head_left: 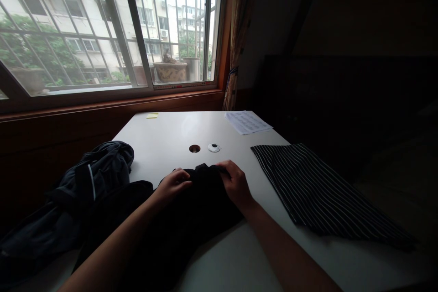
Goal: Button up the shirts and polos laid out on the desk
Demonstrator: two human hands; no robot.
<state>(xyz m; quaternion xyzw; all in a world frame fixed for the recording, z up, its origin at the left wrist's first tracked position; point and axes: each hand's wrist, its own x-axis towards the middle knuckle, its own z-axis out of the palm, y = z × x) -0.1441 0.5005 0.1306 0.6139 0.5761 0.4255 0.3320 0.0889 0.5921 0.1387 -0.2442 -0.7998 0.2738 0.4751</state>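
A black garment [201,210] lies spread over the near middle of the white table [191,125], its exact kind lost in the dark cloth. My left hand [175,183] has its fingers curled on the top left part of this garment. On the opposite side my right hand [236,182] pinches the top edge between thumb and fingers. Between the two hands the edge looks bunched and slightly raised. The lower part of the garment runs toward me, partly behind my left forearm.
Dark crumpled clothing [99,178] is heaped at the left. A black striped cloth [318,187] lies flat at the right, over the table edge. Further back are printed papers [248,122], a yellow note [152,115], a round hole [195,148] and a white cap [214,147].
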